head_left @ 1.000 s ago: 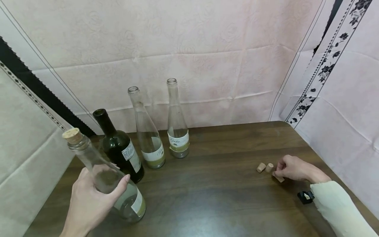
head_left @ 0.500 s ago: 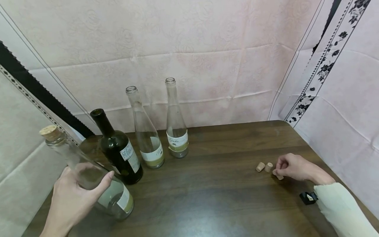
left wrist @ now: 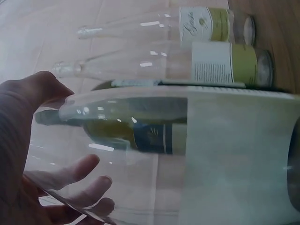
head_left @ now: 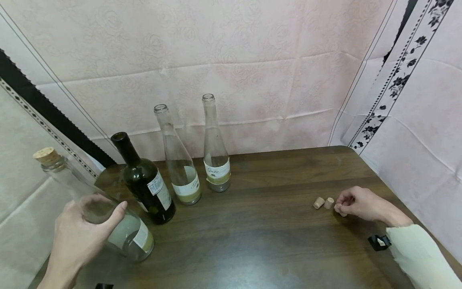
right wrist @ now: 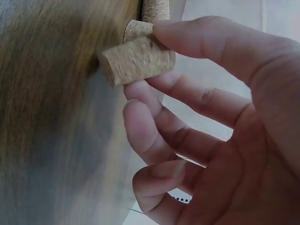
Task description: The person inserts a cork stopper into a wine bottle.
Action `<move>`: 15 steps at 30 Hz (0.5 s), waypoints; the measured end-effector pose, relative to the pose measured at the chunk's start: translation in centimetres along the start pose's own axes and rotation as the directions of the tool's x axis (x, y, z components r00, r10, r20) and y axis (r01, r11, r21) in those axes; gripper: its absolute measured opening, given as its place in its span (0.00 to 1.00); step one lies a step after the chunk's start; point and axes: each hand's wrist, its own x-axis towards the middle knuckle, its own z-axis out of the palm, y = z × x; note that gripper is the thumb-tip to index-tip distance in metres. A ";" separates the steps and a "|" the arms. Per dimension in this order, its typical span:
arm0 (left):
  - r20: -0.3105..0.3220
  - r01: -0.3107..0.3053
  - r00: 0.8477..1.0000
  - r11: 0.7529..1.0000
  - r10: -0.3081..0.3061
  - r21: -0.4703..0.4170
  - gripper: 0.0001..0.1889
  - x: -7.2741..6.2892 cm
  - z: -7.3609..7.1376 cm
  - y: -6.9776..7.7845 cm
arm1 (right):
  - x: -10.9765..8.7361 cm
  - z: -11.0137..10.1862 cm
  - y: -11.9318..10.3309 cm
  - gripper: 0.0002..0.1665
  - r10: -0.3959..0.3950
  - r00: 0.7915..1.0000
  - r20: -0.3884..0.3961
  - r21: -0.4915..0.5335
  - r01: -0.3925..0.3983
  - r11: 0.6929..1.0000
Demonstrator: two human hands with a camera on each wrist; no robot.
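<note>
At the left, my left hand point(head_left: 77, 237) grips a clear glass bottle point(head_left: 128, 230) round its body, thumb on the near side. The bottle leans left, a cork stopper point(head_left: 47, 156) in its mouth. Through its glass in the left wrist view, several fingers point(left wrist: 91, 192) show curled behind it. At the right of the table, my right hand point(head_left: 364, 204) pinches a small cork point(right wrist: 138, 61) between thumb and fingers. Two more corks lie just left of that hand: a tilted one point(head_left: 318, 203) and one beside it point(head_left: 329, 203).
A dark green bottle point(head_left: 146, 180) stands beside the held bottle. Two clear bottles, a nearer one point(head_left: 180, 164) and a farther one point(head_left: 215, 152), stand uncorked to its right. The wooden table point(head_left: 252, 224) meets hanging pale cloth point(head_left: 252, 80) at its back and sides.
My left hand has carried the clear bottle leftward, away from the dark green one. My right hand stays at the corks, having shifted only slightly.
</note>
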 end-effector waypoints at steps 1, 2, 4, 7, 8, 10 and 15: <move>-0.001 0.004 1.000 1.000 -0.004 0.004 0.24 0.1 0.0 -0.1 | 0.0 0.0 0.0 0.05 -0.004 1.000 -0.010 -0.005 0.004 1.000; -0.004 0.007 1.000 1.000 -0.007 0.005 0.24 0.3 0.0 -0.2 | 0.0 0.0 0.1 0.05 -0.007 1.000 -0.018 -0.006 0.007 1.000; -0.016 0.004 1.000 1.000 -0.004 0.006 0.23 0.5 -0.1 -0.4 | -0.1 0.0 0.2 0.03 -0.014 0.999 -0.032 -0.013 0.014 1.000; -0.033 0.010 0.999 1.000 -0.010 0.006 0.24 0.8 -0.2 -0.5 | -0.1 0.0 0.3 0.03 -0.015 0.998 -0.056 -0.019 0.014 1.000; -0.043 0.016 0.999 1.000 -0.016 0.002 0.24 0.9 -0.2 -0.5 | -0.1 0.0 0.3 0.03 -0.014 0.998 -0.062 -0.020 0.013 1.000; -0.063 0.034 0.997 0.999 -0.034 -0.008 0.26 1.0 -0.2 -0.5 | -0.2 0.0 0.3 0.03 -0.011 0.997 -0.075 -0.025 0.010 1.000; -0.146 0.072 0.986 0.997 -0.077 -0.042 0.26 1.4 0.2 -0.6 | -0.3 0.1 0.6 0.04 -0.014 0.995 -0.094 -0.035 0.010 0.999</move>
